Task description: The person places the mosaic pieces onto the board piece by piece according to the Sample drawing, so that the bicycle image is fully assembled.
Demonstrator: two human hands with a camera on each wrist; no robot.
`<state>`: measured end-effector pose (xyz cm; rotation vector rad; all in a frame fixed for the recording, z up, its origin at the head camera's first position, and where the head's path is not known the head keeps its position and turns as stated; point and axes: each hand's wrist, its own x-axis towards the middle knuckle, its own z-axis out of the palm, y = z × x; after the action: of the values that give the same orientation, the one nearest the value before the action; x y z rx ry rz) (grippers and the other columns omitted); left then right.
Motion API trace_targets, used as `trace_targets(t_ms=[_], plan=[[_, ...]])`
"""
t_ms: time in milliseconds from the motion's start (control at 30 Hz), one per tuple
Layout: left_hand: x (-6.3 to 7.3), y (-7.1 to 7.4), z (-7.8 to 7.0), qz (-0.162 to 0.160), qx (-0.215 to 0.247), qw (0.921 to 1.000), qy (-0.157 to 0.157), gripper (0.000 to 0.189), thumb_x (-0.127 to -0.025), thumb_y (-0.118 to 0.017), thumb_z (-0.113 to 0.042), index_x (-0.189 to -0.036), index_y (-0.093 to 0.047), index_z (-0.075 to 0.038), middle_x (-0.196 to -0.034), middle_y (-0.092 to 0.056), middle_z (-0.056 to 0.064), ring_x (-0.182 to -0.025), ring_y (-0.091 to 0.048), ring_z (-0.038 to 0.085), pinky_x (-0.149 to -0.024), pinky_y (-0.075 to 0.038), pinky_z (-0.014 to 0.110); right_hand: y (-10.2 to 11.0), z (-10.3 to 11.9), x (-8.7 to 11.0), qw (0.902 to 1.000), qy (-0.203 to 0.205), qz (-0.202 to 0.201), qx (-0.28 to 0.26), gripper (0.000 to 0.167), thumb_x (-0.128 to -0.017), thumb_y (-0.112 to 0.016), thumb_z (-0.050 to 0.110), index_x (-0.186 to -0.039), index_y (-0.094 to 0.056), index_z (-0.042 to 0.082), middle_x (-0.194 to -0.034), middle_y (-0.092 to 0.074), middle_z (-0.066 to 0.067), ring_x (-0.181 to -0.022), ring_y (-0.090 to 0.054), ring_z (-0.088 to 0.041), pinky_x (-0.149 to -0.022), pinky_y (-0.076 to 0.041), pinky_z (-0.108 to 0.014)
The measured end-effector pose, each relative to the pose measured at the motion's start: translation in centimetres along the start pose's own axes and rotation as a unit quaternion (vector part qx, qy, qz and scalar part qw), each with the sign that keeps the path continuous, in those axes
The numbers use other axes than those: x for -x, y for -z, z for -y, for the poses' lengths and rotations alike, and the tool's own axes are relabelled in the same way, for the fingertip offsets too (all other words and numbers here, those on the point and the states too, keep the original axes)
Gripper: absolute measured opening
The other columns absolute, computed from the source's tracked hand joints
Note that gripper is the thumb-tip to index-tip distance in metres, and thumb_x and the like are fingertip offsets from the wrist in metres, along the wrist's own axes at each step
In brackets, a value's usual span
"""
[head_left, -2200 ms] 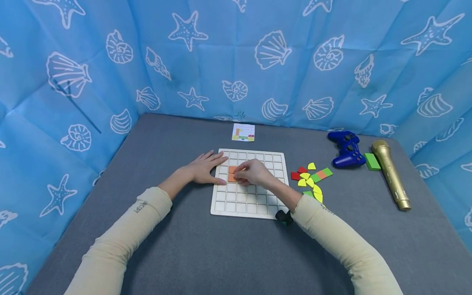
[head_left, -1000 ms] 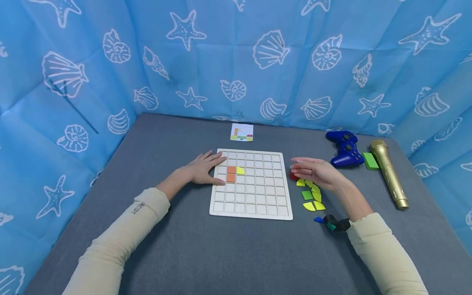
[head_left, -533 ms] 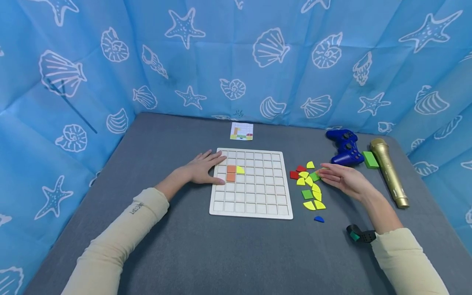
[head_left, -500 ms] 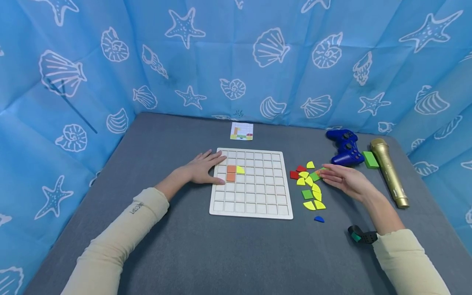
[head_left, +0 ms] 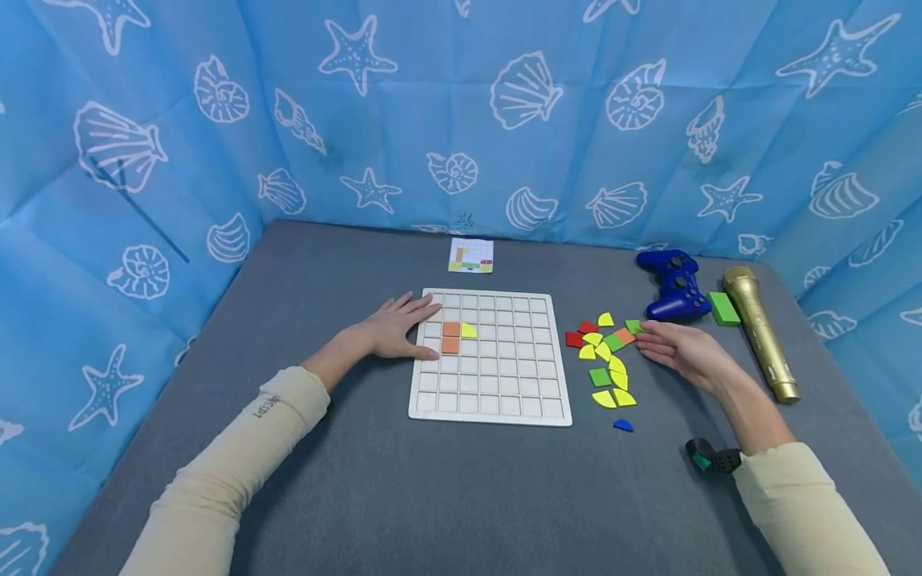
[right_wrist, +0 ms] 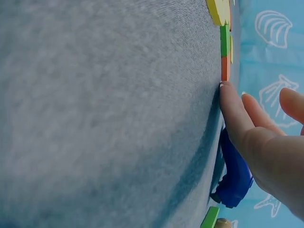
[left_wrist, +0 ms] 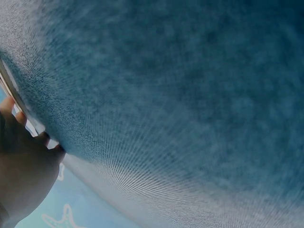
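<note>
My left hand (head_left: 396,328) rests with spread fingers on the left edge of a white gridded board (head_left: 504,372). Two orange square tiles (head_left: 450,345) sit in its cells, one above the other, and a yellow quarter-circle tile (head_left: 469,331) lies right of the upper one. To the right of the board, my right hand (head_left: 680,352) holds its fingers straight, fingertips beside an orange tile (head_left: 624,336) and a green tile (head_left: 633,326). In the right wrist view, a fingertip (right_wrist: 225,88) is right at the end of the orange tile (right_wrist: 225,68).
Between board and right hand lie several yellow tiles (head_left: 618,379), red tiles (head_left: 575,340) and a blue piece (head_left: 623,425). Farther right are a blue game controller (head_left: 677,286), a green block (head_left: 723,309) and a gold microphone (head_left: 762,334). A pattern card (head_left: 471,255) lies behind the board.
My right hand has left the board and moved right to the loose tiles, uncovering the yellow tile on the board. Lately it shifted slightly farther right, baring the far green tile. My left hand stays put.
</note>
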<state>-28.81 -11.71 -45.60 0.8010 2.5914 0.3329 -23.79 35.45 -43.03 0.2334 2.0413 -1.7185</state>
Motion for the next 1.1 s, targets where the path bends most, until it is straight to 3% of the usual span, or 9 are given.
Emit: trace_targets(t_ms=[300,500,633,800,1000,1100], plan=[[-0.1,0.0,-0.1,-0.005,-0.001,1.0,0.007,0.095,-0.082,-0.055,-0.069,-0.155,-0.013,-0.025,-0.16,-0.004,-0.001,-0.144,0.004,0.029,-0.113,-0.001,0.05,-0.6,0.2,-1.0,0.9918,0.016,-0.045,0.119,0.051,-0.104,-0.042,0.017,-0.145,-0.028,-0.009,-0.146,-0.031,-0.027,-0.096,-0.054,0.005,-0.089,-0.047,-0.02],[-0.1,-0.1,-0.1,-0.006,-0.003,1.0,0.006,0.095,-0.082,-0.056,-0.069,-0.155,-0.013,-0.025,-0.16,-0.004,-0.001,-0.144,0.004,0.029,-0.113,-0.001,0.05,-1.0,0.4,-1.2,0.9742,0.031,-0.07,0.212,0.05,-0.1,-0.052,0.016,-0.143,-0.038,-0.005,-0.14,-0.041,-0.028,-0.114,-0.049,-0.023,-0.085,-0.047,-0.029],[-0.1,-0.2,-0.1,-0.007,0.0,1.0,0.004,0.095,-0.083,-0.056,-0.068,-0.155,-0.013,-0.024,-0.16,-0.004,0.0,-0.144,0.003,0.03,-0.113,-0.001,0.05,-1.3,0.3,-1.6,0.9592,0.053,-0.087,0.264,0.049,-0.096,-0.06,0.013,-0.138,-0.044,-0.004,-0.13,-0.049,-0.027,-0.113,-0.048,-0.033,-0.079,-0.045,-0.031],[0.0,-0.2,-0.1,-0.009,0.003,0.9999,0.004,0.094,-0.083,-0.056,-0.067,-0.155,-0.014,-0.024,-0.16,-0.004,0.0,-0.144,0.003,0.029,-0.113,-0.001,0.05,-1.7,0.1,-2.2,0.9468,0.08,-0.107,0.292,0.045,-0.091,-0.064,0.006,-0.132,-0.05,-0.006,-0.123,-0.052,-0.026,-0.107,-0.051,-0.034,-0.076,-0.048,-0.029],[-0.1,-0.3,0.0,-0.01,-0.001,0.9999,0.006,0.095,-0.083,-0.055,-0.069,-0.155,-0.013,-0.025,-0.16,-0.004,-0.001,-0.144,0.004,0.029,-0.113,-0.001,0.05,-1.7,0.0,-2.5,0.9445,0.097,-0.106,0.296,0.046,-0.091,-0.064,0.004,-0.133,-0.049,-0.006,-0.127,-0.049,-0.029,-0.113,-0.048,-0.04,-0.089,-0.045,-0.049],[0.0,-0.2,-0.1,-0.009,-0.002,0.9999,0.005,0.095,-0.083,-0.056,-0.068,-0.155,-0.013,-0.025,-0.16,-0.004,-0.001,-0.144,0.003,0.03,-0.113,-0.001,0.051,-1.6,0.0,-2.6,0.9443,0.106,-0.098,0.296,0.046,-0.091,-0.064,0.004,-0.133,-0.049,-0.006,-0.128,-0.048,-0.029,-0.115,-0.046,-0.041,-0.092,-0.042,-0.052]])
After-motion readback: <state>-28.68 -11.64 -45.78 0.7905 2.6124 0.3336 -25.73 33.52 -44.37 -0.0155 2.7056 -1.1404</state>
